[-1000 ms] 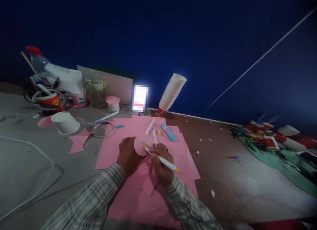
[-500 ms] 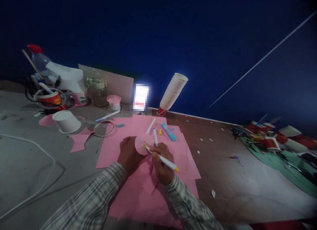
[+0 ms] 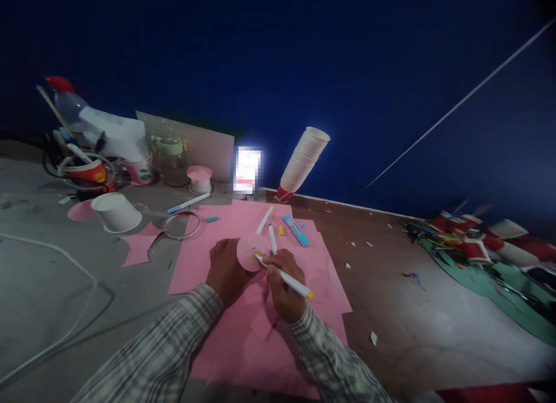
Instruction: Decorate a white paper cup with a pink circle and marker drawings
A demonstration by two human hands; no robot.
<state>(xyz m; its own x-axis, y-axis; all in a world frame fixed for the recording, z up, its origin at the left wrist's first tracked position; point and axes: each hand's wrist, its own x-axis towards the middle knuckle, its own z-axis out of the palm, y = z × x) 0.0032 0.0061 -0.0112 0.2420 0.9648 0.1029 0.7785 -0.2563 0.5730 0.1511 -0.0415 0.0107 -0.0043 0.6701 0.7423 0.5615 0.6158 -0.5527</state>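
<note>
"What are the hands doing?"

"The right hand (image 3: 285, 284) has its fingers closed around a white marker (image 3: 295, 285) with a yellow end. The marker slants down to the far left, its tip at the face of a pink disc (image 3: 247, 244)."

"And the left hand (image 3: 226, 273)?"

"It grips that disc from the left, fingers curled in toward it. I can't make out the fingertips; they're behind it."

"Where exactly is the disc?"

"Between the two hands, above the pink sheets (image 3: 243, 362) spread on the desk (image 3: 382, 299). Its face carries a short dark line and some yellow marks."

"What lies close by?"

"Just beyond the right hand, a blue-ended marker (image 3: 272, 239) lies on the sheets, with a small yellow cap (image 3: 281, 231) beside it and a light blue tube (image 3: 296, 230) to the right of that."

"Further off?"

"To the left, a ring (image 3: 180, 238) overlaps the sheets' edge, and a white cup (image 3: 116, 213) stands upside down. At the far side, a tall stack of cups (image 3: 302, 162) leans to the right."
</note>
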